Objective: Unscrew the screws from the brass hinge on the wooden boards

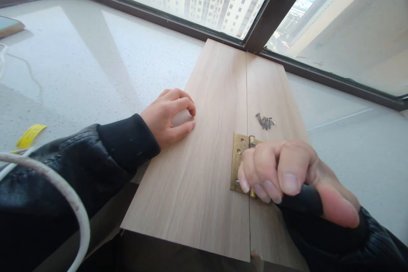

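Observation:
Two pale wood-grain boards lie side by side, the wider left board (204,157) meeting the narrower right board (274,89) along a straight seam. A brass hinge (236,165) lies flat across that seam, its right leaf mostly covered by my right hand (277,170). My right hand is closed around a black-handled tool (304,202); its working end is hidden. My left hand (174,117) rests at the left board's edge, fingers loosely curled, thumb apart from them, nothing in it. Several screws (265,121) lie in a small heap on the right board, just beyond the hinge.
The boards sit on a white speckled sill (153,55), reaching the dark window frame (255,34) at the back. A white cable (83,229) loops in front of my left sleeve. A yellow strip (31,136) and a flat device (9,26) lie at left.

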Available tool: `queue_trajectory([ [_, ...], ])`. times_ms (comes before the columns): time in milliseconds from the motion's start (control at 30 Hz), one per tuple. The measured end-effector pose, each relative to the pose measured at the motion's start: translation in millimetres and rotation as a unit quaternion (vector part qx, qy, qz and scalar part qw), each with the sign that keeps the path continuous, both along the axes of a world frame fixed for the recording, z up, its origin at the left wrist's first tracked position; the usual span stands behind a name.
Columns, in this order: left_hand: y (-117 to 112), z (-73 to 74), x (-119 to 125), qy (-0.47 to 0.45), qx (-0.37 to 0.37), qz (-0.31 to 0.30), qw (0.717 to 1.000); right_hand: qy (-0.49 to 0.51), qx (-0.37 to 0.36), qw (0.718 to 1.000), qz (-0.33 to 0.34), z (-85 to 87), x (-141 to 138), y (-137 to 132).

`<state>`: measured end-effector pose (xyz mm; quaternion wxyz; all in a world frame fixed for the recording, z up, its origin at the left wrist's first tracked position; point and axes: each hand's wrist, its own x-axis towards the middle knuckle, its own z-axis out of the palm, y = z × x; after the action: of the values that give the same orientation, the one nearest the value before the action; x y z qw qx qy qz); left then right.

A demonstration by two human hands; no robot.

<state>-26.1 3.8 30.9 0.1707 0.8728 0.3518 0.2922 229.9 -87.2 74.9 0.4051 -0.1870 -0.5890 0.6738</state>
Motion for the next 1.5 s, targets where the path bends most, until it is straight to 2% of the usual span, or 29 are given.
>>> queue_trajectory([
  [167, 0.4, -0.6, -0.2, -0.003, 0.007, -0.006, 1.0, 0.019, -0.022, 0.996, 0.08, 3.0, -16.6, -10.9],
  [300, 0.5, -0.6, -0.1, -0.002, 0.006, -0.004, 1.0, 0.087, -0.107, 0.99, 0.016, 4.6, -24.1, -23.3],
  [433, 0.6, -0.6, 0.1, -0.002, 0.011, -0.004, 1.0, 0.047, -0.133, 0.989, 0.039, 3.8, -14.5, -18.1],
  [467, 0.6, -0.7, 0.2, -0.003, 0.012, -0.004, 1.0, 0.044, -0.125, 0.99, 0.056, 1.9, -11.0, -13.3],
  [567, 0.7, -1.0, 0.1, -0.005, 0.014, -0.005, 1.0, 0.045, -0.04, 0.994, 0.087, -6.1, -1.7, 3.3],
  [667, 0.9, -1.6, -0.3, -0.006, 0.016, -0.007, 1.0, 0.042, 0.033, 0.996, 0.077, -11.5, 2.7, 11.6],
  [733, 1.0, -2.0, -0.6, -0.006, 0.016, -0.007, 1.0, 0.047, 0.039, 0.996, 0.063, -11.4, 1.5, 8.6],
  [900, 0.7, -1.6, -0.7, -0.007, 0.013, -0.007, 1.0, 0.062, -0.056, 0.994, 0.072, -4.4, -13.8, -14.6],
  [967, 0.6, -1.2, -0.4, -0.006, 0.013, -0.006, 1.0, 0.08, -0.088, 0.992, 0.049, -0.7, -18.8, -21.0],
  [1033, 0.5, -1.0, -0.2, -0.004, 0.012, -0.005, 1.0, 0.071, -0.138, 0.988, 0.023, 2.7, -19.4, -22.4],
  [1100, 0.6, -1.0, -0.1, -0.004, 0.011, -0.004, 1.0, 0.054, -0.167, 0.984, 0.032, 4.1, -16.0, -18.9],
  [1167, 0.7, -1.2, -0.1, -0.004, 0.01, -0.003, 1.0, 0.041, -0.131, 0.989, 0.062, 1.7, -10.5, -11.7],
  [1233, 0.7, -1.3, -0.2, -0.004, 0.008, -0.004, 1.0, 0.027, -0.051, 0.996, 0.074, -4.0, -5.2, -3.1],
  [1333, 0.8, -1.2, -0.4, -0.002, 0.008, -0.004, 1.0, 0.024, 0.034, 0.998, 0.052, -14.0, -0.1, 7.1],
  [1433, 0.9, -1.0, -0.4, 0.001, 0.006, -0.004, 1.0, 0.044, 0.067, 0.996, 0.039, -18.3, 0.5, 9.0],
  [1500, 0.9, -1.0, -0.3, 0.001, 0.005, -0.004, 1.0, 0.05, 0.063, 0.996, 0.037, -16.6, -2.3, 4.1],
])
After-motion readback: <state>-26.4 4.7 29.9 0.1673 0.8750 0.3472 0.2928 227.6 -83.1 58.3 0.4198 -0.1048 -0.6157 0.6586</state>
